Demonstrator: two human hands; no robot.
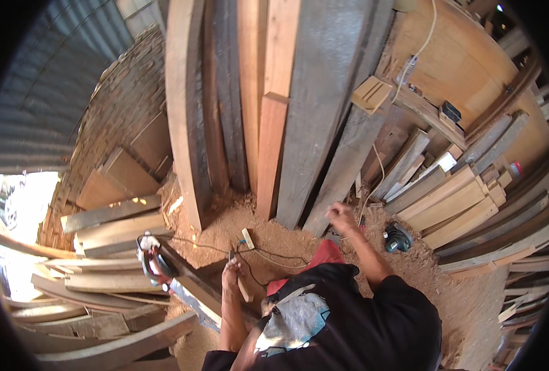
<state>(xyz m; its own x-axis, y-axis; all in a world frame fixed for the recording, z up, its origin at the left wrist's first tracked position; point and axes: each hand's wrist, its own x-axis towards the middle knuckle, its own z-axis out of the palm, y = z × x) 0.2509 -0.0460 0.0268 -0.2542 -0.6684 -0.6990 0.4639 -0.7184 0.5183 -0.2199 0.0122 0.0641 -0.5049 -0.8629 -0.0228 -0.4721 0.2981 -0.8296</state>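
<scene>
My left hand (231, 273) is closed around a narrow tool with a dark upper end. A pale wooden length (245, 289) shows just below that hand, perhaps the tool's handle; whether they are one piece, I cannot tell. My right hand (341, 217), raised in front of the lower end of a long grey board (330, 210), has its fingers curled in; anything inside them is hidden. On the sawdust ahead of my left hand lies a small wooden block (248, 238), beside a dark cable (277, 262).
Long planks (324, 80) lean ahead of me. A red-and-dark power tool (157, 263) rests at left by a beam. To the right, a dark teal power tool (398, 238) sits on sawdust. Timber stacks (113, 281) flank both sides, and a pale cord (382, 167) hangs at right.
</scene>
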